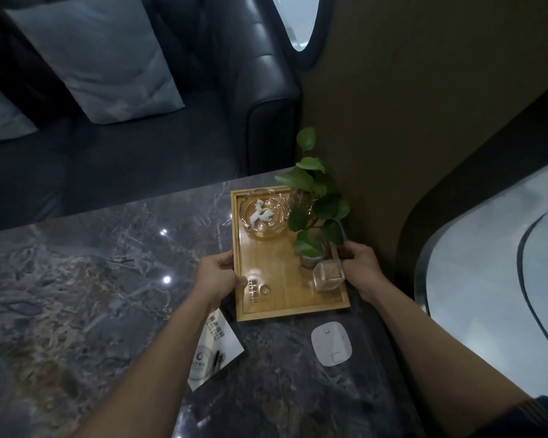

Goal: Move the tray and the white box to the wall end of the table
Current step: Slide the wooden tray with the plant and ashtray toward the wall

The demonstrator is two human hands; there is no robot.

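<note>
A wooden tray (276, 257) lies on the dark marble table (108, 279), close to the brown wall. My left hand (217, 276) grips its left rim and my right hand (359, 263) grips its right rim. On the tray stand a glass ashtray (264, 213) with white scraps in it, a leafy green plant (317, 210) in a glass vase and a square glass bottle (328, 276). A flat white box (331, 343) with rounded corners lies on the table just in front of the tray.
A white printed card (215, 352) with a pen on it lies under my left forearm. A dark leather sofa (260, 99) with grey cushions stands beyond the table's far edge. The brown wall (408, 121) runs along the table's right side.
</note>
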